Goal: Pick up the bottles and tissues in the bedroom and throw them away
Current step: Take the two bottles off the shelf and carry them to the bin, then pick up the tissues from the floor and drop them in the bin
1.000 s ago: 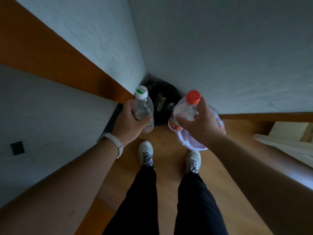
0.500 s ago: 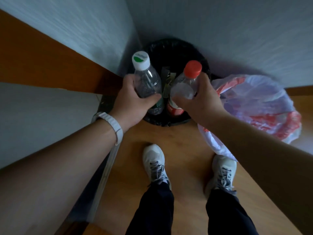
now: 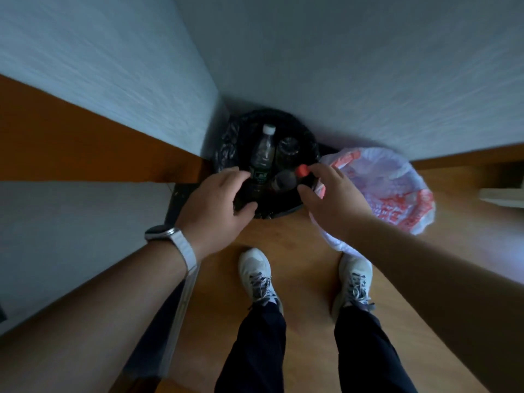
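single view, worn on the head, wide-angle. aimed forward and steeply down into a room corner (image 3: 224,103) between two pale walls. close above both forearms, with left hand (image 3: 215,199) and right hand (image 3: 337,202) near mid-frame, at the near rim of a black bin (image 3: 307,134) set in that corner. almost straight down at the lower edge, onto white shoes (image 3: 255,270) and wooden floor (image 3: 306,245). nearest to the forearms, farther from the bin. bowed toward the frame edges.

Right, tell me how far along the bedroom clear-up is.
Done: the white-capped bottle and red-capped bottle are inside the black bin. In hand: nothing; left hand and right hand hover open above it. Left: tissues, none in view.
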Demonstrator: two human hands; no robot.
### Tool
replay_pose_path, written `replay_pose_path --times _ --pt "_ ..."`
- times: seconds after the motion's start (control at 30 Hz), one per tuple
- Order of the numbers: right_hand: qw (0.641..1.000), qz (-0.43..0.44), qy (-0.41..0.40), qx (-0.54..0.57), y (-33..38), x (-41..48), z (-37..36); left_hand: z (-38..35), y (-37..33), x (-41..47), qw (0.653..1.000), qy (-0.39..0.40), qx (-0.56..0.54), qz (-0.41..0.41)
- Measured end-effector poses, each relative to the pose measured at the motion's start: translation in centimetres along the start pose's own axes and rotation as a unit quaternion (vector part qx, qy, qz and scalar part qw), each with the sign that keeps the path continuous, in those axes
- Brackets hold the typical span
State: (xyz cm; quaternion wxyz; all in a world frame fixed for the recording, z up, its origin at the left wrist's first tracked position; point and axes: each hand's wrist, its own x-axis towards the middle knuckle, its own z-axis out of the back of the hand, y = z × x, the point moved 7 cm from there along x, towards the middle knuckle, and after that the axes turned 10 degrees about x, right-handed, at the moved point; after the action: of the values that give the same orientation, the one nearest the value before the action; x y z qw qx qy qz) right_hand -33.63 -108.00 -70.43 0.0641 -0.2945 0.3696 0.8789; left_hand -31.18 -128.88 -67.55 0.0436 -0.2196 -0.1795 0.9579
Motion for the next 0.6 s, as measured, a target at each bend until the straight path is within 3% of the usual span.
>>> replay_pose_path --times 0.37,0.6 --pt "0.972 0.110 -0.011 -0.209 15.4 -15.2 13.2 20.2 -8.4 -8.7 0.985 -0.086 0.129 -0.072" --pt "0.955 0.148 -0.047 -0.253 21.3 -25.3 19.4 27.9 -15.0 -14.9 0.964 -0.117 0.184 -0.152"
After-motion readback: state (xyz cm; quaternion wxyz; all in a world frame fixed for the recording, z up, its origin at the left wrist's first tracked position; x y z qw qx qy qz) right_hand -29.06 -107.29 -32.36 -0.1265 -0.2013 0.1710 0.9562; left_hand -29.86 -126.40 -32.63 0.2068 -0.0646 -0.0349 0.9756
